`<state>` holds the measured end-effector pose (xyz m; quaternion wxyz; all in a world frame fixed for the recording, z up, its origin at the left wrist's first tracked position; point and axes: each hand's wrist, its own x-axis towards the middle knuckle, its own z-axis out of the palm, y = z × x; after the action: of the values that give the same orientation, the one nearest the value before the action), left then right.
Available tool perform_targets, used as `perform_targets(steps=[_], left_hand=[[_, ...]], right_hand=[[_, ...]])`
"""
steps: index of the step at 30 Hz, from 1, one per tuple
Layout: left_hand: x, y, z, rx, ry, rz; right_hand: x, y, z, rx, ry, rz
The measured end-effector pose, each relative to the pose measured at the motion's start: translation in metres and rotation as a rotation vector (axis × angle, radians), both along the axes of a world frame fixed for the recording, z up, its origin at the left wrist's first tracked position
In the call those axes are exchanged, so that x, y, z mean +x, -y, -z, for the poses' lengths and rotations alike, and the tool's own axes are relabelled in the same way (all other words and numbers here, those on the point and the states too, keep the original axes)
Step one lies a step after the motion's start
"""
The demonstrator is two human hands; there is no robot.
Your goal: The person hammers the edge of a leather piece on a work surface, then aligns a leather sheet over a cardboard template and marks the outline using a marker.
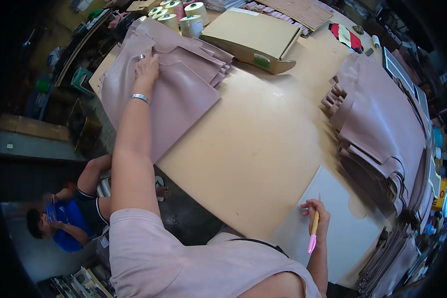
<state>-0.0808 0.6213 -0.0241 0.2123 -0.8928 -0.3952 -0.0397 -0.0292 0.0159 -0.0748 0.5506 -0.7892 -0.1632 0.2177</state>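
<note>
My left hand [147, 68], with a ring and a silver bracelet on it, reaches far across to a stack of mauve leather sheets [184, 84] at the back left of the table. Its fingers are closed at the top sheet, which ripples around them; the fingertips are partly hidden. My right hand [319, 214] is near the front right, wrapped round a slim pen [314, 226] with a tan barrel and a pink end. Beneath this hand lies a pale grey board [303, 248].
A second, draped pile of mauve leather [377, 124] takes up the table's right side. A cardboard box [253, 32] and several thread cones [191, 25] stand at the back. More sheets [390, 260] lie at lower right. A seated person [74, 223] is at lower left.
</note>
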Motion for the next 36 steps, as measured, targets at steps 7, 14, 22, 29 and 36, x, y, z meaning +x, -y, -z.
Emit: perform_targets(steps=[7,14,22,29,36], left_hand=[[-0.009,0.002,-0.003,-0.164,0.027,-0.031],[-0.007,-0.037,-0.02,-0.08,0.098,0.033],[0.025,0.054,0.028,-0.626,0.345,-0.177],[0.015,0.022,0.071,-0.294,0.25,-0.054],[0.121,0.274,0.03,-0.567,0.497,0.959]], right_hand=[[0.0,-0.009,0.0,-0.089,-0.011,-0.02],[0.001,-0.008,-0.003,-0.13,-0.024,-0.029],[-0.007,-0.006,0.0,-0.083,-0.029,0.047],[0.014,0.061,-0.003,-0.471,0.71,0.078],[0.016,0.211,0.011,-1.037,0.598,0.603]])
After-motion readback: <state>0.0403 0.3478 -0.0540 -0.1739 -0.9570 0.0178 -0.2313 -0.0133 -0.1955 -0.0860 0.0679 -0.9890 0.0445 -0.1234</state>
